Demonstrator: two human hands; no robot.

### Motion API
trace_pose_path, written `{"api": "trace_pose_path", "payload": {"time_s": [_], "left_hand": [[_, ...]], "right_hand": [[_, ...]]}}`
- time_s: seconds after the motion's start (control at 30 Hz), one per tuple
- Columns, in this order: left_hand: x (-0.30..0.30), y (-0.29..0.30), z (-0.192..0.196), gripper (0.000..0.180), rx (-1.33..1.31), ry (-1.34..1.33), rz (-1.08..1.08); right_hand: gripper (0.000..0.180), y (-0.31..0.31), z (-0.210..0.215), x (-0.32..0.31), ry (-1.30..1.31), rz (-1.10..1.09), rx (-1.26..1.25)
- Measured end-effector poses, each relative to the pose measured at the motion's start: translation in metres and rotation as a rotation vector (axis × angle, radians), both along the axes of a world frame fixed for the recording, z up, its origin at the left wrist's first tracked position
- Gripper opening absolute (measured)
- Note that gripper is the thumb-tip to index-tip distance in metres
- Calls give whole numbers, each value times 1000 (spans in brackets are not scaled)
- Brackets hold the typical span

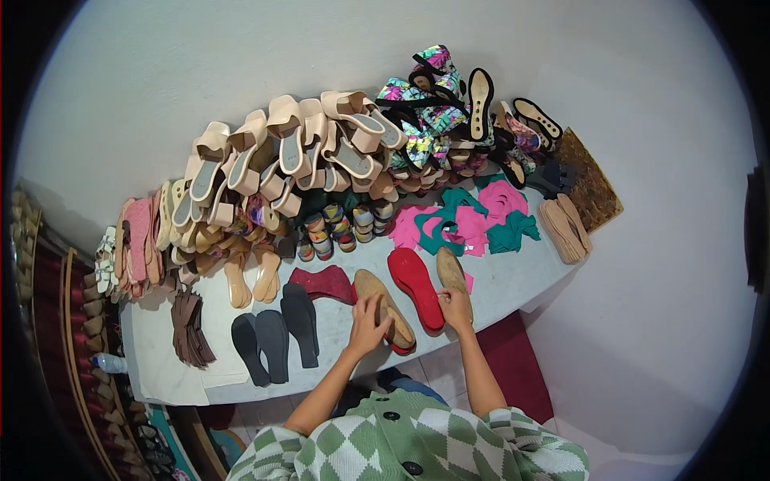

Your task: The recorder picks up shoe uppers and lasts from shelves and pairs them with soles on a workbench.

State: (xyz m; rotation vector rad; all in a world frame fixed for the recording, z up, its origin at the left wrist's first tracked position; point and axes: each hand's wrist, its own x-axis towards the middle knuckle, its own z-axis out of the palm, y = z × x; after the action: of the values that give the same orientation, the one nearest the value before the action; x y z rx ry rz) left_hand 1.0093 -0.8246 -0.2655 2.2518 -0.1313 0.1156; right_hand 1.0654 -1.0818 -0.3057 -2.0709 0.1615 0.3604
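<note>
On the near part of the table lies a tan foot-shaped form [371, 286], like a shoe last, with red showing under its near end. My left hand [368, 327] rests over its left side, fingers apart. To the right, a bright red shoe sole [411, 282] lies beside a second tan foot-shaped form [453, 271]. My right hand [455, 308] is closed around that form's near end, its thumb side close to the red sole's edge. The underside of each form and part of the right fingers are hidden.
Dark grey soles [273, 345], brown strips [190, 329] and a dark red piece [321, 283] lie left. Behind are pink and teal cutouts [441, 228], heaped beige heeled sandals [249, 152] and patterned shoes [437, 120]. Tan soles [565, 228] sit at the right edge.
</note>
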Motion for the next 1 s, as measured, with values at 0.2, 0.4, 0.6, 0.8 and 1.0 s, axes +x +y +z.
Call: {"api": "trace_pose_path", "payload": {"time_s": [0.2, 0.4, 0.6, 0.8, 1.0], "left_hand": [[68, -1, -16, 51, 217, 93, -284], [100, -21, -16, 60, 500, 459, -535], [104, -22, -10, 71, 596, 516, -607], [104, -22, -15, 73, 617, 536, -613], [105, -22, -18, 72, 623, 554, -594]], "right_hand": [[62, 54, 49, -36, -405, -31, -443], [69, 53, 21, -35, -359, -53, -524], [63, 41, 19, -26, -387, -25, -469], [67, 47, 23, -29, -342, -21, -533], [66, 54, 29, -38, -348, -59, -518]]}}
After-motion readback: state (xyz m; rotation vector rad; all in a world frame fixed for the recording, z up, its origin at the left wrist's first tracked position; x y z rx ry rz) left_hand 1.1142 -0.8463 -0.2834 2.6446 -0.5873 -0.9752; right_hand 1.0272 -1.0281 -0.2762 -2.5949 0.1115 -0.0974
